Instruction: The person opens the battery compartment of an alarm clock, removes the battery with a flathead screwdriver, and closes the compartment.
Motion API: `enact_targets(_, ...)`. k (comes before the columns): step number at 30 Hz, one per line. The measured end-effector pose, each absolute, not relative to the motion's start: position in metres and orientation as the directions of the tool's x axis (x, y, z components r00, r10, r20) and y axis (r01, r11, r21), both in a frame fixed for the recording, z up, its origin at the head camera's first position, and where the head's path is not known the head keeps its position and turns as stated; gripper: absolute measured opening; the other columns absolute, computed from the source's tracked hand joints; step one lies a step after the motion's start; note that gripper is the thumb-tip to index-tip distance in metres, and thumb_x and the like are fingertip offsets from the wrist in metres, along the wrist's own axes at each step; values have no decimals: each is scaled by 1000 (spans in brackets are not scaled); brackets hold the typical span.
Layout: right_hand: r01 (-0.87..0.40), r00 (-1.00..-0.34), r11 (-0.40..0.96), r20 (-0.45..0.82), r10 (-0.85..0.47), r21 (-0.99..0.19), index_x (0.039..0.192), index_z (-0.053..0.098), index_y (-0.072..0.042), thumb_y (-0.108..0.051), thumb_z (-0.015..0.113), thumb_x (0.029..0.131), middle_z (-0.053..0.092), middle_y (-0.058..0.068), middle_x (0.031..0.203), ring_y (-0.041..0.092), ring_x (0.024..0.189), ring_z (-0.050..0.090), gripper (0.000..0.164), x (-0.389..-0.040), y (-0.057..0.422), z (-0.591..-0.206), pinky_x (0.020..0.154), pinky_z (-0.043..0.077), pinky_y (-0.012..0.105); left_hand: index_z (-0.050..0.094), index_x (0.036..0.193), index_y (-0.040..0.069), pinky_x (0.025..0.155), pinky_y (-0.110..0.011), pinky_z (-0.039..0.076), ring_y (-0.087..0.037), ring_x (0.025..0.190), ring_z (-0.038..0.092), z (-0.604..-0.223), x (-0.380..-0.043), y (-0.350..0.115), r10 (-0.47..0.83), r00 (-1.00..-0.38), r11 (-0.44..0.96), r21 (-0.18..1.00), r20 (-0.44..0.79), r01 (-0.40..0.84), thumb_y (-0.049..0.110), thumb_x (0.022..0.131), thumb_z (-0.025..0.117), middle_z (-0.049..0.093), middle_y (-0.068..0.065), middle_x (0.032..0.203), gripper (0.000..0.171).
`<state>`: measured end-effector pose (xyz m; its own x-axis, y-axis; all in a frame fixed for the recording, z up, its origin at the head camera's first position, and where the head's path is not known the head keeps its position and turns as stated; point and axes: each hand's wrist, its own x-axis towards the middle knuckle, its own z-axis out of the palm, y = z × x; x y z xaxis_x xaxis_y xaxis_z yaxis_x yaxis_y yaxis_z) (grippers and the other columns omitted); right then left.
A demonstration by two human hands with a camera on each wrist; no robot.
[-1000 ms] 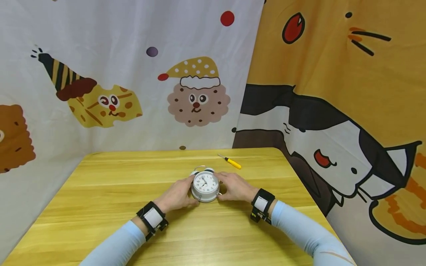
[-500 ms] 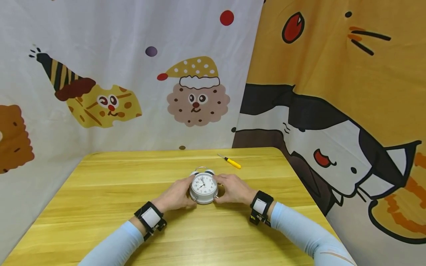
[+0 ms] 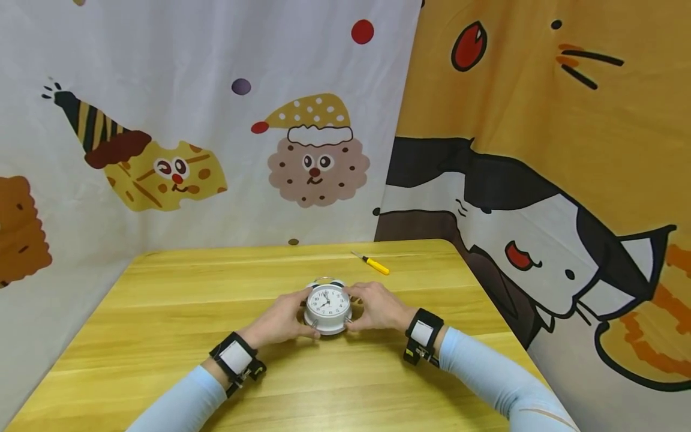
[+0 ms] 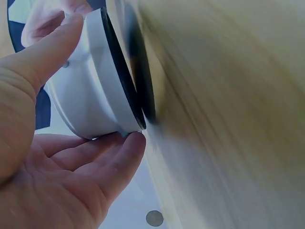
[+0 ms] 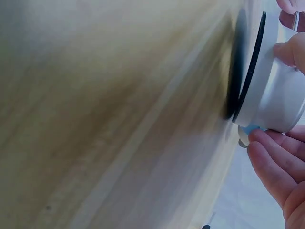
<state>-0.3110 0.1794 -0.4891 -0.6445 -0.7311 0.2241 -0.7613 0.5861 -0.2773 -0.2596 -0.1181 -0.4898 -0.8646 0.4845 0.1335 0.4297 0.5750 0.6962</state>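
Note:
A white twin-bell alarm clock is at the middle of the table, dial tilted up and small legs pointing toward me. My left hand grips its left side, thumb low and fingers reaching round the far edge. From the other side my right hand holds the clock the same way. The left wrist view shows the clock's white casing between thumb and fingers, its dark-edged rim close over the wood at a slant. Thumb and fingers also span the casing in the right wrist view.
A small screwdriver with a yellow handle lies on the wooden table behind the clock, slightly right. A cartoon-printed curtain hangs right behind the table's far edge and along its right side. Each wrist wears a black strap.
The clock has come slightly toward me and to the left, held by both hands. My left hand has shifted a little left with it. The screwdriver lies as before.

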Motion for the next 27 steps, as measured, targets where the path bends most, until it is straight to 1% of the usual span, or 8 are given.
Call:
enact_targets(3,-761,-641,569,224,-734,-312,147,70,-4,-41,100,80,83,10,130,18,101,80,83,-312,179,-487,85,63,22,40,171,1,116,-60,57,-41,137,72,-489,-259,-120,467,-876,563,723,123,401,33,80,104,68,-20,155,115)
enact_targets(6,-750,-645,556,213,-734,-357,144,72,-5,-40,100,80,83,10,127,17,98,81,78,-313,178,-485,82,63,20,43,169,1,114,-60,58,-41,136,72,-489,-257,-121,447,-888,556,744,108,370,36,81,103,69,-20,155,112)
enact_targets(10,-724,-655,536,191,-731,-433,137,76,-9,-40,98,82,85,8,122,18,97,83,67,-314,177,-481,80,65,22,47,167,0,112,-58,60,-43,137,72,-488,-255,-123,429,-899,528,783,88,329,40,86,99,68,-21,156,104)
enact_targets(14,-691,-666,509,178,-724,-513,130,80,-12,-42,94,86,86,5,116,21,96,84,54,-314,175,-476,80,66,25,53,163,-2,107,-53,64,-38,132,75,-485,-254,-125,414,-906,513,799,91,315,43,94,92,73,-20,149,91)
enact_targets(16,-672,-677,502,177,-715,-545,129,82,-12,-42,93,89,87,4,113,21,95,84,52,-314,174,-474,79,66,25,56,160,-3,105,-52,65,-36,128,76,-484,-254,-125,406,-908,512,798,100,317,43,97,89,75,-19,145,85)
enact_targets(19,-652,-692,501,177,-699,-569,128,83,-12,-43,91,90,87,3,110,16,92,83,49,-315,173,-472,76,65,23,59,157,-3,105,-53,64,-34,127,76,-482,-254,-126,400,-910,510,797,113,324,43,100,86,77,-17,141,78)
enact_targets(23,-633,-707,504,175,-685,-587,126,84,-11,-43,91,90,87,3,107,6,88,80,48,-315,173,-472,72,63,24,63,154,-2,108,-56,62,-35,128,76,-480,-255,-126,402,-908,506,798,119,328,42,102,85,78,-18,141,72)
enact_targets(27,-622,-709,492,172,-683,-609,125,84,-8,-42,91,89,87,5,105,3,85,78,50,-317,173,-472,71,63,24,64,151,-4,104,-53,64,-36,126,77,-479,-255,-126,401,-908,507,795,123,332,41,103,84,78,-20,139,69)
